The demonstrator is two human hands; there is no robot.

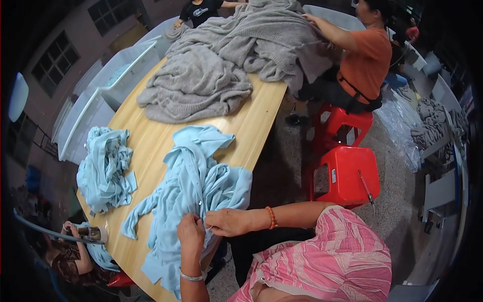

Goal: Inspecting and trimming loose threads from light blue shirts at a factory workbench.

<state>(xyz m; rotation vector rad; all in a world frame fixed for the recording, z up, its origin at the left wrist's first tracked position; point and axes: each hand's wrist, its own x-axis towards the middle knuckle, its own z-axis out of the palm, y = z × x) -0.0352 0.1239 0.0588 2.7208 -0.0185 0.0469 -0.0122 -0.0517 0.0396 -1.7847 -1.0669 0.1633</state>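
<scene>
A light blue cardigan (186, 176) with small buttons lies spread and rumpled on the near part of the wooden table (259, 113). My left hand (191, 232), below a silver bangle, pinches its edge near the table's front. Close beside it my right hand (227, 222), with an orange bead bracelet at the wrist, also has its fingers closed on the cloth. The two hands almost meet at the buttoned edge, and the fingertips hide what lies between them. A heap of similar light blue garments (105, 168) rests to the left on the same table.
Large grey knit pieces (201, 83) cover the far end, where a person in orange (367, 65) and another in black handle them. White bins (95, 118) line the left side. Red stools (347, 173) stand at the right, one bearing a thin tool. Another person sits lower left.
</scene>
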